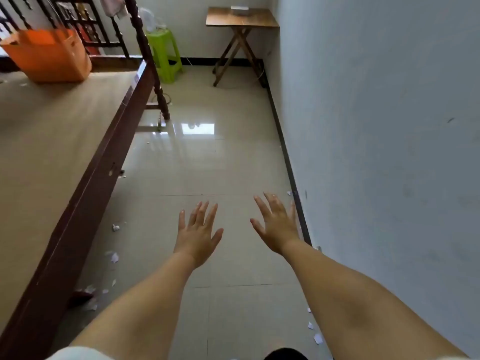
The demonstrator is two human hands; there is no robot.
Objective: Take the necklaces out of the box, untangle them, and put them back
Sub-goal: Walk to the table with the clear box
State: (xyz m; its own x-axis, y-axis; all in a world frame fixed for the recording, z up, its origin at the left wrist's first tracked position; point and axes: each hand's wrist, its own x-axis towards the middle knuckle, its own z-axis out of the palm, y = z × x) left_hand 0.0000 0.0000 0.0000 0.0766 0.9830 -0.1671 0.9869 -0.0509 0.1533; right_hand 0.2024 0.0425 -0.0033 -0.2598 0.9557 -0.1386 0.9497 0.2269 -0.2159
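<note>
Both arms are reaching forward over the tiled floor, the left hand and right hand spreading open, apart, holding nothing.

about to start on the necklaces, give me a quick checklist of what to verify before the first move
1. Left hand free: ok, open with fingers spread, holding nothing.
2. Right hand free: ok, open and empty.
3. Box located: cannot tell; a small pale box-like thing sits on the folding table far ahead, too small to identify.
4. Necklaces in view: not ok, none visible.
5. Path to the table: ok, tiled floor is open, only paper scraps along the edges.
</note>
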